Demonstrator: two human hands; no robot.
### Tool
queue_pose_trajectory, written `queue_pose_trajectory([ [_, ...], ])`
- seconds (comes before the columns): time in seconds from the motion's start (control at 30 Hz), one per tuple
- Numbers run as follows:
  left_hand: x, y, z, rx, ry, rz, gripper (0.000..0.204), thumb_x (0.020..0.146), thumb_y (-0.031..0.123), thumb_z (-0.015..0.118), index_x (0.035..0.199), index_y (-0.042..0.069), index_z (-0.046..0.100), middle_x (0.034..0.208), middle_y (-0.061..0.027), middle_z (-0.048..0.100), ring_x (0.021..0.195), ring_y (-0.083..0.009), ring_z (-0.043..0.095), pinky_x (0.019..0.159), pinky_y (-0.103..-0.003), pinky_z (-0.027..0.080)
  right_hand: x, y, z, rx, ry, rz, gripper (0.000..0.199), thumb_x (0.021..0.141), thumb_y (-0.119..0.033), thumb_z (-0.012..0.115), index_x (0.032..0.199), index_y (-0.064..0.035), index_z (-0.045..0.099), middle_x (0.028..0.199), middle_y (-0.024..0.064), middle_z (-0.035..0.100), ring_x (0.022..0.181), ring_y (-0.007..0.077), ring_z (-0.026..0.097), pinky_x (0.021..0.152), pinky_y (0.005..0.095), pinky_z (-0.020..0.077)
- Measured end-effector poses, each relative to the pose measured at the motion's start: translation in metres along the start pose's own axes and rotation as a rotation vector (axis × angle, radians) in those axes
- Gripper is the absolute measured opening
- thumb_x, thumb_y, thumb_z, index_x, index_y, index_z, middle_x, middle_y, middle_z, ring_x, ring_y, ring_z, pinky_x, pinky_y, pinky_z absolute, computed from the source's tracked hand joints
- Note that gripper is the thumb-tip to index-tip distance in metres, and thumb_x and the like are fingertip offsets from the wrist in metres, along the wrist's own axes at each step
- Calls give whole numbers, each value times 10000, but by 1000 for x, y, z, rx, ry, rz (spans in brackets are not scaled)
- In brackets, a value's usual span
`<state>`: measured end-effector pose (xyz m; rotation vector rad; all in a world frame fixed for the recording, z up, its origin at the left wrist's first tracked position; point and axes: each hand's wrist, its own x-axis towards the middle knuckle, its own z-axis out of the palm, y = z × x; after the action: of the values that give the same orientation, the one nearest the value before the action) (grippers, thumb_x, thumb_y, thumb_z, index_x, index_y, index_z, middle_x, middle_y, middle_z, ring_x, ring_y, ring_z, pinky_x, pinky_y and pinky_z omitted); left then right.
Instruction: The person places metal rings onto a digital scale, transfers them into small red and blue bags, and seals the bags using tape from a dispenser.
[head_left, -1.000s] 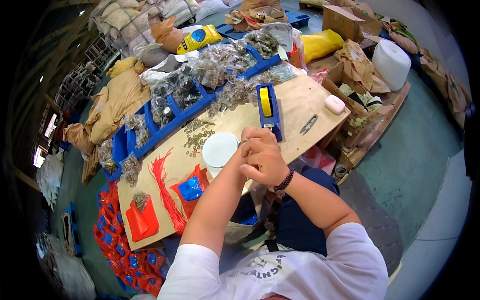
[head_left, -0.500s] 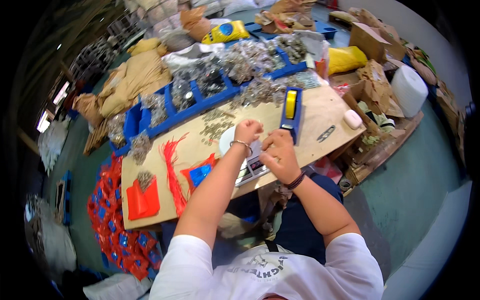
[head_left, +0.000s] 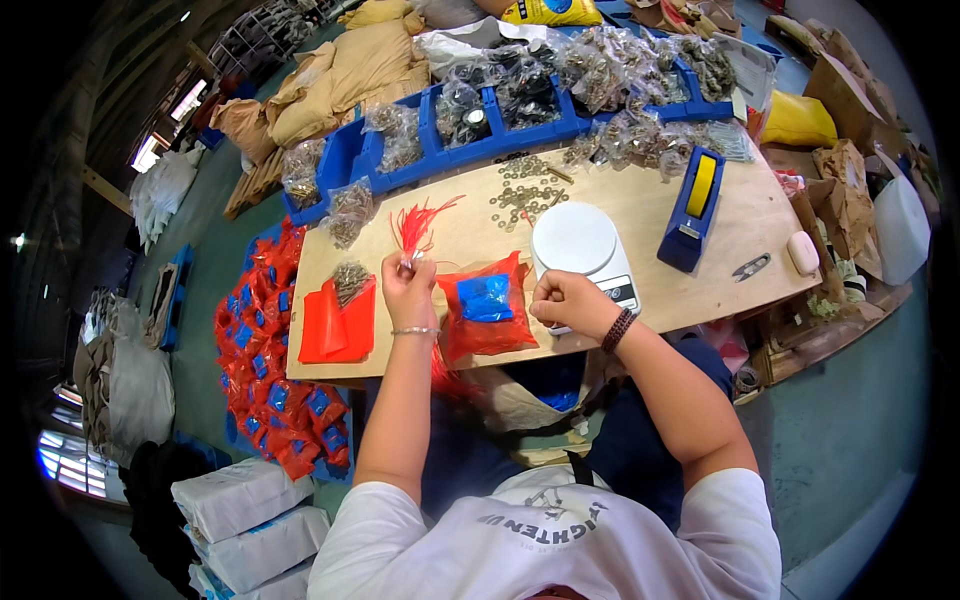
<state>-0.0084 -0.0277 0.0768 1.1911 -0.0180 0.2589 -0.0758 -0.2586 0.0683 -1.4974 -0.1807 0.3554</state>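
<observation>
My left hand has closed its fingertips over the bundle of thin red strings; strands fan out beyond it and hang below at the table edge. My right hand is curled closed by the near left corner of the white digital scale; what its fingers hold, if anything, is hidden. Between the hands lies a filled red plastic bag with a blue packet showing on it. Left of my left hand sit flat red bags with a small clear bag of metal parts on top.
Blue bins with bagged hardware line the table's far side. Loose washers lie before them. At the right are a blue tape dispenser, thread snips and a white case. Filled red bags pile up left of the table.
My hands have parted from together over the scale. The left went left to the red strings; the right came down to the scale's near corner. The whole view has shifted too.
</observation>
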Motion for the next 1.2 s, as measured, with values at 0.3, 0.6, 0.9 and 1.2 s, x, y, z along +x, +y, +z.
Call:
queue_pose_trajectory([
  [0.3,-44,-42,-27,297,224,209,483,736,-33,634,1102,31,325,693,-15,492,644,-72,471,652,-211,432,32,-18,-9,-471,78,6,443,742,-213,634,1120,-33,488,704,107,605,695,200,595,669,297,456],
  [0.6,-50,-70,-30,574,179,157,500,725,-19,633,1120,18,329,821,-35,485,667,-63,429,613,-184,380,42,-20,-8,-449,120,-7,387,766,-235,613,1074,-26,506,637,88,581,626,203,569,612,310,443],
  [0.9,-47,-61,-66,495,271,-28,426,730,-81,500,1122,16,366,1085,-112,453,885,-162,514,788,-261,438,43,-14,-10,-411,174,-64,340,770,-227,602,1038,-37,516,605,81,559,599,209,555,593,328,435],
  [1.2,-96,-48,-29,1066,-212,420,445,808,147,550,1198,-29,429,1232,-190,457,1121,-315,457,960,-389,346,39,-13,-12,-418,181,-99,333,773,-236,602,1035,-49,518,625,88,574,619,228,570,605,332,444],
])
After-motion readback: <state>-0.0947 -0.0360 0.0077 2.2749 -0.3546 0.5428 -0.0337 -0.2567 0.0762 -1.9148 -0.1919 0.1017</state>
